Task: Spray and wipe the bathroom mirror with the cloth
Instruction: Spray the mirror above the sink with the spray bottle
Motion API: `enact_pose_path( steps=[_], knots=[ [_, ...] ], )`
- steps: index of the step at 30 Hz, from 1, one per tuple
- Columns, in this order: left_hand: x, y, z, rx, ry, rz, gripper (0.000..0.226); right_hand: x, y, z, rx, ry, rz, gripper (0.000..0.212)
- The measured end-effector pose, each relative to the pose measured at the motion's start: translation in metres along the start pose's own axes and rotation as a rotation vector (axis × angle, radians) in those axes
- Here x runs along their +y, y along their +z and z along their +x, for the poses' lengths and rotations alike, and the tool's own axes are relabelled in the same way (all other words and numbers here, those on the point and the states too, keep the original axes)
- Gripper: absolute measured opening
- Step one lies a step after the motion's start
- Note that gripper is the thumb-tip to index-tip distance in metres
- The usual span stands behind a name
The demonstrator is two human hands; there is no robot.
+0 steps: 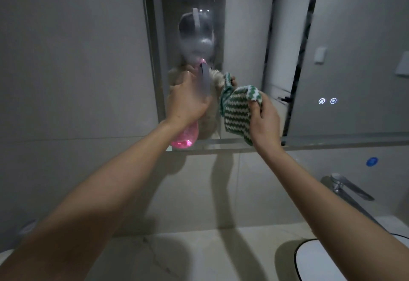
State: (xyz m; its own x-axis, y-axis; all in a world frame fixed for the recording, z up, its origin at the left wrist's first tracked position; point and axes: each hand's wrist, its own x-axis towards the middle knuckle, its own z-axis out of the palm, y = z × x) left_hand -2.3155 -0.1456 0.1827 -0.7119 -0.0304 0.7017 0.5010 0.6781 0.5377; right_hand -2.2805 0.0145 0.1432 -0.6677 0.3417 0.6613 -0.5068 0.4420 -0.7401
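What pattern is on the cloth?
Green and white zigzag stripes on the cloth, seen in the head view.

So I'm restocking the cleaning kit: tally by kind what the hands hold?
Spray bottles: 1, pink spray bottle, gripped by the left hand
Cloths: 1, green-and-white cloth, held by the right hand
Total: 2

pale marble-veined countertop (199,256) below the mirror, round white basin (318,260) with dark rim set on it at right, chrome faucet (352,190) mounted behind the basin
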Motion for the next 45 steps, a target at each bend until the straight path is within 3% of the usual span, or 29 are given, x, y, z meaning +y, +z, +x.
enact_pose_path(
  steps=[9,23,30,38,45],
  knots=[
    [0.002,-0.008,0.008,0.085,-0.004,-0.005,0.045,-0.008,-0.005,0.018,0.002,-0.013,0.025,0.030],
    [0.000,-0.002,0.007,0.071,0.007,-0.008,0.045,-0.006,-0.008,0.013,-0.022,-0.053,-0.005,0.032],
    [0.008,0.000,0.014,0.019,0.007,0.109,0.044,-0.007,-0.013,0.021,0.060,-0.087,-0.031,0.030],
    [0.017,-0.004,0.037,0.062,-0.003,-0.090,0.039,-0.016,-0.015,0.038,0.083,-0.081,0.008,0.031],
    [0.033,-0.015,0.057,0.089,0.029,-0.129,0.035,-0.020,-0.010,0.050,0.082,-0.113,0.046,0.029]
  ],
)
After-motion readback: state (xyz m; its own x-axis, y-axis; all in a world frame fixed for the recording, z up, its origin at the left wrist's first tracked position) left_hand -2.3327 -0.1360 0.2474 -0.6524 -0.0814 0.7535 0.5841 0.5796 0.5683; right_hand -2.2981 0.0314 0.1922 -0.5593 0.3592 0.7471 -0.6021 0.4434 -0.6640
